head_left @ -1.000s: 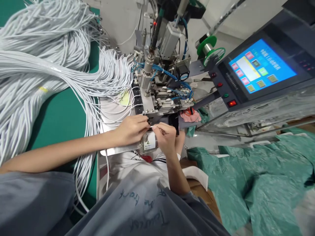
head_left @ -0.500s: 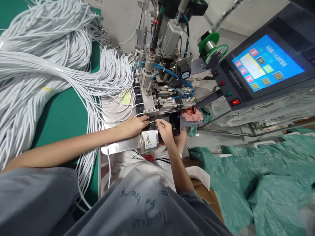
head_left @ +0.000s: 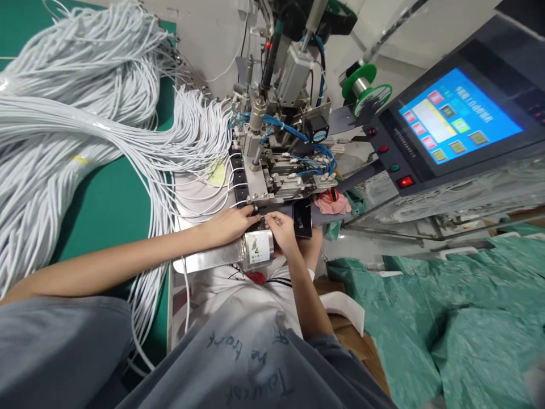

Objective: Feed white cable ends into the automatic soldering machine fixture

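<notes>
My left hand rests at the front end of the black fixture row, its fingers bent together and its thumb by a round dark knob. Close beside it, my right hand pinches thumb and forefinger on something small, too tiny to name. The fingertips of both hands nearly meet above the front of the machine. Just below them lies a taped metal block with a white label. White cables run from the fixture row to the left, toward the large bundle.
Thick white cable bundles cover much of the green table. A control panel with a lit touchscreen stands at right, near a green-rimmed spool. A pink cloth lies beyond a black phone-like slab. Green sheeting fills the lower right.
My right hand has shifted slightly left and down, closing the gap to my left hand. The thin pale piece seen between them earlier is now mostly hidden by fingers.
</notes>
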